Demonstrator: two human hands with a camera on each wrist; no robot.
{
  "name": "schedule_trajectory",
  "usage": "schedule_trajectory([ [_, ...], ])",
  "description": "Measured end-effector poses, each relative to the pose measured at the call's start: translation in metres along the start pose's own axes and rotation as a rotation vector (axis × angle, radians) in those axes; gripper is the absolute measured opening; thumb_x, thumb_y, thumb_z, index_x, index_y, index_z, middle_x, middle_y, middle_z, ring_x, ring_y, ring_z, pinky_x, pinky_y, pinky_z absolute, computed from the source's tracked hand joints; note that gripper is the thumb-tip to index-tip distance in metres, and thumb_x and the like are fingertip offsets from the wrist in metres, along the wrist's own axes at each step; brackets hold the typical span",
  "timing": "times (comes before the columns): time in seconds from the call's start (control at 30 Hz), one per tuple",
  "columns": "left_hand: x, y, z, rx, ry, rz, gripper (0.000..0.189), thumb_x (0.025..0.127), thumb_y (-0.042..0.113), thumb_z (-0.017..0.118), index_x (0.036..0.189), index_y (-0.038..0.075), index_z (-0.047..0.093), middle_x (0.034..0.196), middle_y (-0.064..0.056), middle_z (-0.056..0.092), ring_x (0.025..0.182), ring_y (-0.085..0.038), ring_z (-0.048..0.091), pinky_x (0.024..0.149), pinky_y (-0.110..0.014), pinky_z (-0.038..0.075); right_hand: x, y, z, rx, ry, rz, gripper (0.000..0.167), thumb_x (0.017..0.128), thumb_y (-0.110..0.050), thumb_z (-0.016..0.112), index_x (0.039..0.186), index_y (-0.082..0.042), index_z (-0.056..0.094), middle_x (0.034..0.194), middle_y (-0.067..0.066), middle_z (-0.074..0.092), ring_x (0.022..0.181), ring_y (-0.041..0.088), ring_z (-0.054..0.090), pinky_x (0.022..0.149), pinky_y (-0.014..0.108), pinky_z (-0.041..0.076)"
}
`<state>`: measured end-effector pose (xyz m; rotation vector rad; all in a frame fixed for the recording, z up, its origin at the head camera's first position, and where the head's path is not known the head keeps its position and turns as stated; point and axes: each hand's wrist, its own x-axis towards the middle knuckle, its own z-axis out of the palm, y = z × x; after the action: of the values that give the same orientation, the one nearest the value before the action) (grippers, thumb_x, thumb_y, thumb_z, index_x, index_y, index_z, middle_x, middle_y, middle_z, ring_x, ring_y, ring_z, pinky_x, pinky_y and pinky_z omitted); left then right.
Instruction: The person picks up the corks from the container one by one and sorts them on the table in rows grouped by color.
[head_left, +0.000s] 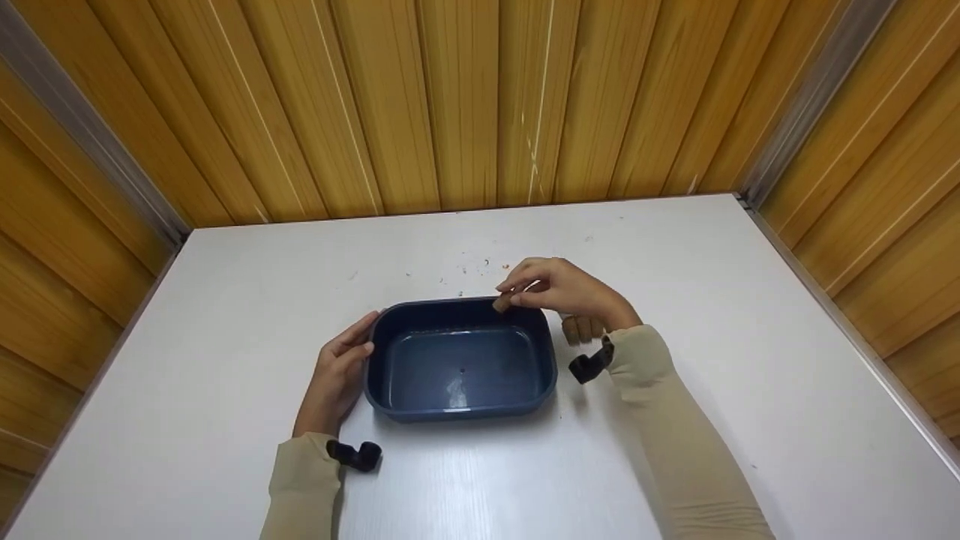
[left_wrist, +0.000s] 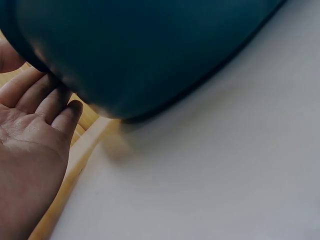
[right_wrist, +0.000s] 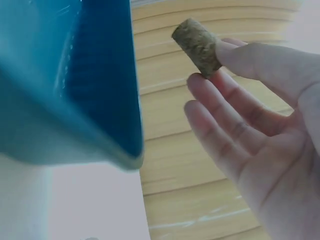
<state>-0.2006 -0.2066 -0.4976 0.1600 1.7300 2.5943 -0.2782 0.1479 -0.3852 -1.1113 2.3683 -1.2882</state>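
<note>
A dark blue plastic tub [head_left: 459, 367] sits in the middle of the white table, and its visible floor is bare. My left hand [head_left: 341, 367] holds the tub's left side, thumb at the rim and fingers along the outer wall. In the left wrist view the fingers [left_wrist: 50, 100] reach under the rim. My right hand [head_left: 566, 289] pinches a brown cork [right_wrist: 197, 46] between thumb and fingertips, over the tub's far right corner. Several more corks [head_left: 582, 330] stand close together on the table just right of the tub, partly hidden by my right wrist.
Small brown crumbs [head_left: 486, 262] are scattered on the white table [head_left: 247, 315] behind the tub. Wood-patterned panel walls [head_left: 465, 105] enclose the table at the back and both sides. A black wrist camera [head_left: 591, 363] hangs by the right sleeve.
</note>
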Motion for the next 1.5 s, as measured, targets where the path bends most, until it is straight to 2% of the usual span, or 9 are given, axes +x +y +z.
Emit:
schedule_trajectory([
  [0.2, 0.0, -0.001, 0.0, 0.002, 0.017, -0.013, 0.054, 0.089, -0.008, 0.051, 0.141, -0.01, 0.037, 0.142, -0.006, 0.053, 0.129, -0.003, 0.049, 0.109, -0.017, 0.036, -0.016, 0.01, -0.004, -0.023, 0.093, 0.044, 0.025, 0.091, -0.011, 0.064, 0.115, -0.006, 0.071, 0.116, 0.011, 0.066, 0.113, 0.024, 0.059, 0.097, 0.039, 0.05],
  [0.4, -0.001, -0.001, 0.001, 0.002, 0.009, -0.006, 0.054, 0.089, -0.008, 0.051, 0.141, -0.01, 0.037, 0.143, -0.008, 0.052, 0.129, -0.003, 0.049, 0.109, -0.018, 0.036, -0.032, 0.022, -0.009, 0.032, 0.184, 0.073, 0.027, 0.092, -0.009, 0.061, 0.117, -0.005, 0.069, 0.115, 0.014, 0.063, 0.112, 0.018, 0.055, 0.093, 0.024, 0.048],
  [0.67, -0.001, 0.0, -0.001, 0.059, 0.002, 0.015, 0.053, 0.09, -0.01, 0.046, 0.142, -0.011, 0.036, 0.146, -0.01, 0.048, 0.128, 0.0, 0.049, 0.109, -0.017, 0.036, -0.054, 0.042, -0.017, 0.041, 0.282, 0.089, 0.028, 0.093, -0.016, 0.062, 0.119, -0.008, 0.069, 0.115, 0.011, 0.062, 0.104, 0.008, 0.058, 0.086, 0.017, 0.048],
  [0.83, -0.002, 0.002, 0.0, 0.067, 0.007, 0.009, 0.053, 0.09, -0.009, 0.047, 0.142, -0.01, 0.036, 0.149, -0.014, 0.043, 0.13, -0.001, 0.047, 0.109, -0.017, 0.035, -0.067, 0.051, -0.019, 0.042, 0.308, 0.115, 0.03, 0.093, -0.014, 0.061, 0.121, -0.005, 0.066, 0.119, 0.013, 0.061, 0.104, 0.01, 0.059, 0.087, 0.014, 0.049],
  [1.03, -0.001, 0.001, 0.0, 0.062, 0.008, 0.003, 0.053, 0.09, -0.008, 0.049, 0.142, -0.01, 0.037, 0.145, -0.008, 0.049, 0.13, -0.001, 0.047, 0.109, -0.017, 0.036, -0.079, 0.063, -0.022, 0.027, 0.327, 0.189, 0.03, 0.094, -0.016, 0.061, 0.122, -0.005, 0.065, 0.124, 0.016, 0.062, 0.101, 0.012, 0.061, 0.087, 0.015, 0.05],
  [1.2, -0.001, 0.001, 0.0, 0.063, 0.01, 0.002, 0.054, 0.09, -0.009, 0.049, 0.142, -0.01, 0.037, 0.144, -0.007, 0.051, 0.13, -0.001, 0.047, 0.109, -0.016, 0.036, -0.088, 0.07, -0.024, -0.014, 0.337, 0.262, 0.033, 0.094, -0.022, 0.061, 0.12, -0.002, 0.064, 0.12, 0.015, 0.065, 0.099, 0.014, 0.065, 0.086, 0.015, 0.051],
  [1.5, -0.001, 0.001, 0.0, 0.02, -0.018, 0.007, 0.055, 0.09, -0.008, 0.049, 0.142, -0.012, 0.032, 0.138, 0.0, 0.056, 0.128, 0.0, 0.05, 0.109, -0.017, 0.036, -0.104, 0.085, -0.028, -0.087, 0.359, 0.35, 0.033, 0.092, -0.03, 0.063, 0.116, -0.008, 0.068, 0.12, 0.012, 0.067, 0.1, 0.013, 0.063, 0.083, 0.014, 0.049],
])
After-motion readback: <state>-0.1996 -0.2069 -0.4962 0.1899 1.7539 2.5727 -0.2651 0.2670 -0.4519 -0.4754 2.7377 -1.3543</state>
